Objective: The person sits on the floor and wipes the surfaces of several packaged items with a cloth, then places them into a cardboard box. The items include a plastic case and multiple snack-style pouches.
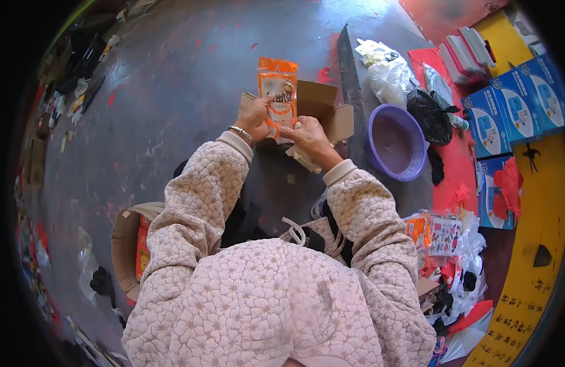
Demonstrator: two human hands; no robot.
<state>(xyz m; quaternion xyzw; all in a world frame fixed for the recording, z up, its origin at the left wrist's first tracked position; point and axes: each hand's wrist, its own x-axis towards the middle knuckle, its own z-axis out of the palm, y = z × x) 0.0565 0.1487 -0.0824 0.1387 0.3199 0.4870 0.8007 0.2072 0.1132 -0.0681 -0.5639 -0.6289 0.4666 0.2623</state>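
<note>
Pouch [282,85]: flat, glossy, longer than wide; orange bands at top and bottom, pale middle panel with dark print and a small picture. Held near its lower end, printed face toward the viewer, long axis nearly upright in view. Position: in front of the cardboard box [317,96], overlapping the left part of it; top edge projects beyond the box's far side. Lower end partly covered; whether sealed, cannot tell. Cardboard box: plain brown, open, flaps splayed outward; one flap shows left of the pouch, two to its right. Box interior partly hidden behind the pouch; contents not discernible.
</note>
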